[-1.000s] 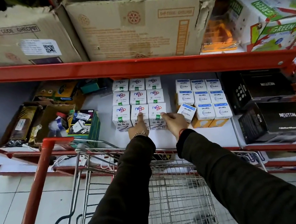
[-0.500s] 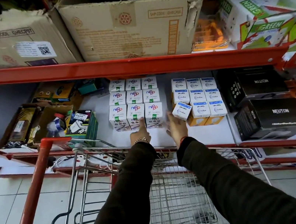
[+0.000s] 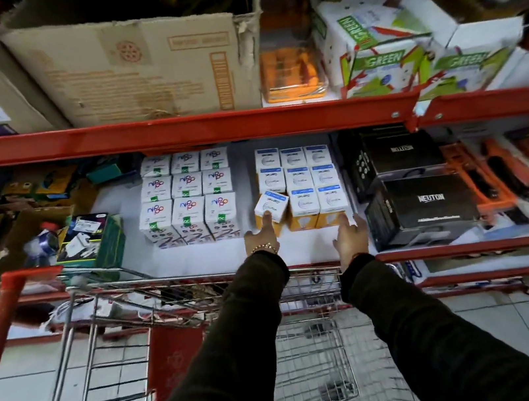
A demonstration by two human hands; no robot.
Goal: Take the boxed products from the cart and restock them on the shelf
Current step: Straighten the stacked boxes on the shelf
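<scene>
Two blocks of small white boxes stand on the lower shelf (image 3: 195,256). The left block (image 3: 187,205) carries coloured logos and green tags. The right block (image 3: 309,183) has blue-topped boxes with yellow bases. One blue-topped box (image 3: 271,206) sits skewed at that block's front left corner. My left hand (image 3: 260,235) reaches over the wire cart (image 3: 180,293), its index finger touching the skewed box. My right hand (image 3: 352,236) is flat, fingers apart, just in front of the block's right corner, holding nothing.
Black boxes (image 3: 420,207) stand right of the blue block, orange packs (image 3: 494,174) beyond. A green-sided box (image 3: 95,234) and open cartons lie left. Large cardboard cartons (image 3: 138,71) fill the upper shelf over a red beam (image 3: 176,131). The cart's red handle (image 3: 1,318) is left.
Both hands have shifted right from the front of the left block to the blue-topped block. My left index finger now touches the skewed box; my right hand moved to the block's right side.
</scene>
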